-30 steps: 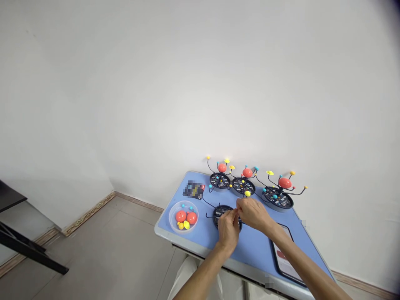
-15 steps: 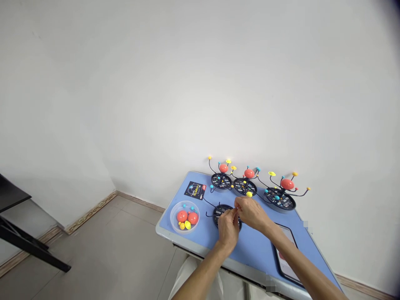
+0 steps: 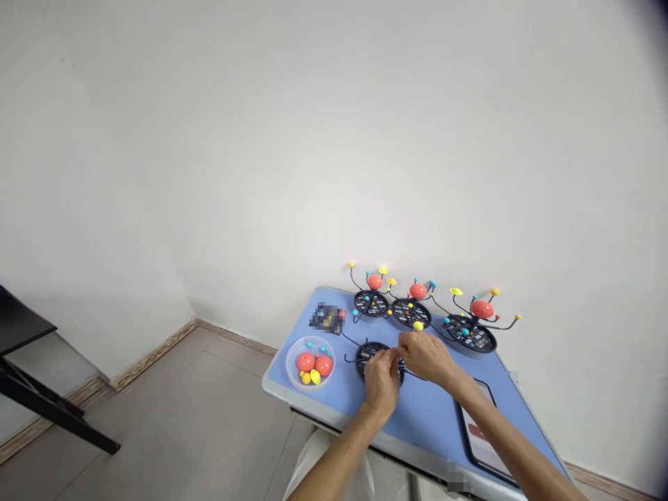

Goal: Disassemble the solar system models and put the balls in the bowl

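A black round model base [image 3: 367, 354] with thin black wire arms lies on the blue table [image 3: 417, 410]. My left hand [image 3: 382, 379] rests on the base's near side with fingers pinched at its middle. My right hand [image 3: 428, 356] meets it from the right, fingertips closed on a thin black arm that carries a yellow ball [image 3: 418, 325]. What the left fingers pinch is too small to tell.
Three finished models with orange centre balls [image 3: 374, 282], [image 3: 418, 291], [image 3: 481, 308] stand along the wall. A clear bowl [image 3: 309, 363] of orange, yellow and blue balls sits at the left. A leaflet [image 3: 327, 319] lies behind it, a phone [image 3: 483, 435] at the right.
Both hands stay at the black base, with the right hand shifted slightly right. The view has drifted a little.
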### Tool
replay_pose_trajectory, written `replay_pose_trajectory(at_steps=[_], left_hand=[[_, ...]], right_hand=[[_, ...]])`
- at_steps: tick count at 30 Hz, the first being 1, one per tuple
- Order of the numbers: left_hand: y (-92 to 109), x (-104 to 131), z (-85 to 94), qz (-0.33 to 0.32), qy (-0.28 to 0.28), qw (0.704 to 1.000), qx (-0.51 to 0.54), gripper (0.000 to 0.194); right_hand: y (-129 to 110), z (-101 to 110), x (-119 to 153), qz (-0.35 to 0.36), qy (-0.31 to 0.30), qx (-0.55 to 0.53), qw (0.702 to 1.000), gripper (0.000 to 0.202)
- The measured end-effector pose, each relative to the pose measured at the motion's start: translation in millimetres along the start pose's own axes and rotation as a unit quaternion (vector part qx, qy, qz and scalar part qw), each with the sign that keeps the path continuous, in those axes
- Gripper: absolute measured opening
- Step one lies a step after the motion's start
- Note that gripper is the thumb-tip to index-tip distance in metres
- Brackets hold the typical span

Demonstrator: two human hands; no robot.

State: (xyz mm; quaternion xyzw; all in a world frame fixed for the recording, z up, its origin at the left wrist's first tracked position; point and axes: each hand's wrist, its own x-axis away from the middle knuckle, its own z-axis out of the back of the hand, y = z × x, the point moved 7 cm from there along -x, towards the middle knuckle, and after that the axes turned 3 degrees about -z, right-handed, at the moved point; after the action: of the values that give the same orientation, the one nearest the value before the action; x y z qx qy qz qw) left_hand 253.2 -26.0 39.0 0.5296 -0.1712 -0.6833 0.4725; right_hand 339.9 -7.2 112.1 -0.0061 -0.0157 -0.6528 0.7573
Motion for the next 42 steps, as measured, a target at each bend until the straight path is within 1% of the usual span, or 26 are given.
replay_pose_trajectory(at_steps=[3, 8, 11, 13, 16, 18, 20, 23, 26, 29, 31, 34, 36, 38, 42], left_hand=[[0.1, -0.2, -0.3, -0.003, 0.002, 1.0, 0.004, 0.028], [-0.3, -0.9, -1.5, -0.007, -0.001, 1.0, 0.001, 0.027], [-0.4, -0.7, -2.9, -0.011, -0.007, 1.0, -0.014, 0.026], [-0.7, 0.0, -3.3, -0.011, -0.008, 1.0, -0.021, 0.027], [-0.5, 1.4, -2.0, -0.009, -0.004, 1.0, -0.022, 0.028], [0.7, 1.9, -1.1, -0.012, -0.004, 1.0, -0.025, 0.029], [2.2, 1.9, -0.6, -0.017, -0.004, 0.999, -0.035, 0.03], [1.9, 2.5, 0.2, -0.014, -0.007, 0.998, -0.067, 0.031], [1.2, 10.4, 5.8, -0.011, -0.017, 0.995, -0.099, 0.029], [5.1, 32.1, 22.2, -0.025, -0.033, 0.995, -0.096, 0.029], [8.6, 52.5, 40.0, -0.039, -0.032, 0.996, -0.076, 0.031], [8.0, 83.3, 71.5, -0.043, -0.012, 0.997, -0.059, 0.031], [4.4, 100.0, 92.0, -0.049, 0.008, 0.997, -0.054, 0.032], [-2.3, 113.0, 109.6, -0.047, 0.023, 0.998, -0.045, 0.033], [-19.9, 132.2, 136.3, -0.034, 0.045, 0.997, -0.046, 0.036]], right_hand=[[-3.3, 1.2, 1.2, 0.019, 0.004, 0.007, 1.0, 0.027], [-18.2, 4.3, 9.0, 0.102, 0.054, 0.039, 0.993, 0.032], [-23.3, 6.6, 12.1, 0.126, 0.078, 0.036, 0.988, 0.034], [-23.1, 8.3, 10.6, 0.129, 0.09, 0.01, 0.987, 0.033], [-18.3, 11.6, 3.9, 0.116, 0.108, -0.04, 0.987, 0.03], [-16.1, 16.3, -0.4, 0.104, 0.121, -0.075, 0.984, 0.025], [-18.4, 23.7, -1.8, 0.098, 0.131, -0.109, 0.98, 0.023], [-33.5, 38.1, 1.9, 0.1, 0.14, -0.154, 0.973, 0.027], [-66.3, 47.9, 8.2, 0.137, 0.129, -0.172, 0.967, 0.026], [-109.9, 42.9, 9.1, 0.197, 0.094, -0.155, 0.963, 0.024], [-137.6, 31.3, 4.3, 0.224, 0.064, -0.125, 0.965, 0.026], [-171.3, 9.1, -8.1, 0.235, 0.018, -0.048, 0.971, 0.032], [-187.7, -1.8, -16.0, 0.231, 0.001, -0.01, 0.973, 0.033], [-200.4, -8.0, -21.5, 0.227, -0.002, 0.005, 0.974, 0.032], [-216.6, -16.9, -27.9, 0.228, -0.001, 0.028, 0.973, 0.026]])
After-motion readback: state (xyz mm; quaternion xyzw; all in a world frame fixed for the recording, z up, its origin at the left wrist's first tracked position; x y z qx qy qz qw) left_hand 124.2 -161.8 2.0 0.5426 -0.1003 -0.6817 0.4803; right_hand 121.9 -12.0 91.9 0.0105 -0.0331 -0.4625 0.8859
